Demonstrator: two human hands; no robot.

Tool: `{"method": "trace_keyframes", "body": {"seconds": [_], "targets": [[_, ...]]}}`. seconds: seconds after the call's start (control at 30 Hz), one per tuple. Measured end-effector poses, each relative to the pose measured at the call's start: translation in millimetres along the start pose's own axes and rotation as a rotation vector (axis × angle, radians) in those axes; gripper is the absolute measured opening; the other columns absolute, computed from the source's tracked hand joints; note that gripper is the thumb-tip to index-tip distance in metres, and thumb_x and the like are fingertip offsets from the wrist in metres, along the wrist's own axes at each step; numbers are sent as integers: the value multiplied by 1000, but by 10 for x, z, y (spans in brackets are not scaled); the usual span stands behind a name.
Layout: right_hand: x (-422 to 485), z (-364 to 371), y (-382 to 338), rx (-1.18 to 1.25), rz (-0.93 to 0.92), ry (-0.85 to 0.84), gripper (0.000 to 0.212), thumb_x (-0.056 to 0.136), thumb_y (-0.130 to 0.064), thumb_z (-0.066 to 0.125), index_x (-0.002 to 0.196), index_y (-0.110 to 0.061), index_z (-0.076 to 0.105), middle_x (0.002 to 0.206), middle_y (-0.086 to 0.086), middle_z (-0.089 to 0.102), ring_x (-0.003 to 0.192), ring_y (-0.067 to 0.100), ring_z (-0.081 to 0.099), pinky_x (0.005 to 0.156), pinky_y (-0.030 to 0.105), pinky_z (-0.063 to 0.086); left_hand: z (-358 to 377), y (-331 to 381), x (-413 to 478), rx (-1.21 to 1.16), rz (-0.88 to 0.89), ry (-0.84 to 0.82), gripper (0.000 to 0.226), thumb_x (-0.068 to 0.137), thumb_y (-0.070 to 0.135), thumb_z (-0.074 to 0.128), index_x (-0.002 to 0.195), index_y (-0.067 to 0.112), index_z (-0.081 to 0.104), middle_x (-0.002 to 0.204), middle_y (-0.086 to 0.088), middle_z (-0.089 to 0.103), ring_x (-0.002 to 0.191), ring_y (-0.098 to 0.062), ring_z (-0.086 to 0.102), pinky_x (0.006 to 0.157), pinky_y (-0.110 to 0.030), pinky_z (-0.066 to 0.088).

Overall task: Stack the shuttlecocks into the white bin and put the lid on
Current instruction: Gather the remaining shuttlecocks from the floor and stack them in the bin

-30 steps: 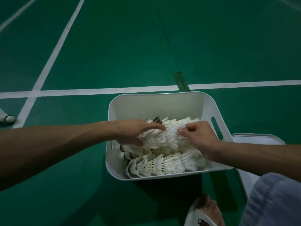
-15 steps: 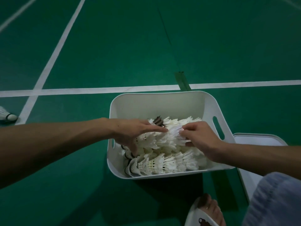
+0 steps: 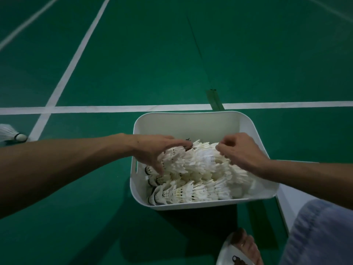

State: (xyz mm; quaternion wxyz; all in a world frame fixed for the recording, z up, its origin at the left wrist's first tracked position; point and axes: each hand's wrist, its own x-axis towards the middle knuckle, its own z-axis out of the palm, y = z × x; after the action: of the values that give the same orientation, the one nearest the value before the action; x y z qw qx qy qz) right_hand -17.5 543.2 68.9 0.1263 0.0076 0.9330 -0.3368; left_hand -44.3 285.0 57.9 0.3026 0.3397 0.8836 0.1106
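Observation:
The white bin [image 3: 191, 125] stands on the green court floor and holds several rows of white feather shuttlecocks lying on their sides. My left hand [image 3: 152, 150] grips the left end of the top shuttlecock stack [image 3: 200, 159], fingers over it and thumb below. At the stack's right end, my right hand [image 3: 242, 152] pinches the feathers with curled fingers. A lower row [image 3: 191, 192] lies along the near wall. The white lid [image 3: 286, 203] lies flat on the floor to the right of the bin, partly under my right forearm.
One loose shuttlecock [image 3: 9, 133] lies on the floor at the far left, beside a white court line. My sandalled foot [image 3: 242, 247] and a knee in blue-grey cloth [image 3: 321, 232] are close to the bin's near right corner.
The top stack has lifted a little and looks blurred. My right hand has moved slightly up and away, its fingers more curled. The left hand's thumb has spread lower.

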Motion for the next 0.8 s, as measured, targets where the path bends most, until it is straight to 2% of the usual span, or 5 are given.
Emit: {"method": "trace_keyframes", "body": {"seconds": [0.1,0.17,0.47,0.63,0.8], "targets": [[34,-39,-229,-156,-175,-5,12,89,-30,65,94,-19,66,91,-10,63,85,10,61,77,26,50,-105,32,-113,48,-38,155,80,82,41,69,148,30,26,149,1,32,133,-16,32,110,-32,27],[83,5,-431,-238,-281,-10,24,88,-34,65,107,-20,64,104,-9,57,97,10,56,84,28,48,-188,0,-223,111,-66,294,69,85,44,64,144,23,34,147,-3,34,134,-19,29,112,-35,25],[342,710,-1632,-433,-659,-77,35,87,-35,64,116,-17,64,120,6,62,110,21,56,96,28,37,-28,-861,-1109,82,-480,399,72,90,53,51,146,14,28,150,-11,23,135,-35,23,114,-43,24],[627,1514,-2369,-437,-723,-181,40,87,-38,64,122,-19,63,130,7,59,121,22,52,103,27,35,414,-1604,-1805,-74,-731,368,73,90,55,50,147,16,28,150,-12,23,136,-36,24,114,-44,22],[898,2553,-2931,-465,-734,-328,50,88,-40,63,132,-19,54,139,6,52,130,22,44,109,29,30,833,-2387,-2528,-242,-960,483,68,88,54,55,142,16,38,148,-15,28,134,-36,30,113,-39,23]]}}
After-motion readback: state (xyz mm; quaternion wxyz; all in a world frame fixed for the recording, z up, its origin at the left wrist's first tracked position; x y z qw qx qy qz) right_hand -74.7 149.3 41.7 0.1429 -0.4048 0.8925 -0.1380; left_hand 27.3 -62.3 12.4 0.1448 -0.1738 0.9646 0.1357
